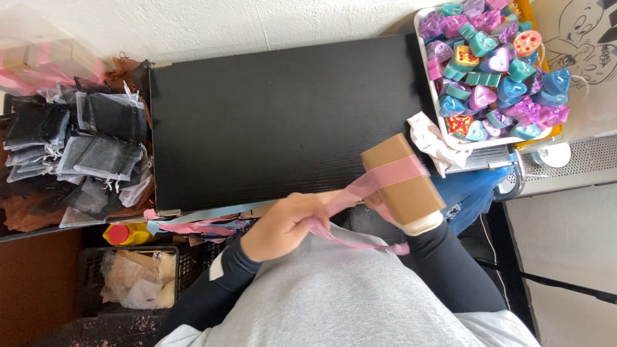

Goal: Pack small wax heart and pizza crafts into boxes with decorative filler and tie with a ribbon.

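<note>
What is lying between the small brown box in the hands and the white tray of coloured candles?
In the head view, a crumpled white cloth lies between the brown box and the white tray, at the edge of the black board.

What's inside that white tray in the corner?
The white tray is heaped with small candles in heart and other shapes: purple, teal, blue, pink, orange. The pile covers the tray's bottom, so any lower candles stay hidden.

Soft, even daylight is filling the scene, casting only faint shadows. The matte black rectangular tabletop (pixel 276 115) is showing a dull sheen without glare. Motion is blurring the brown cardboard box (pixel 402 180) and pink ribbon (pixel 360 186); edges are bending slightly.
</note>
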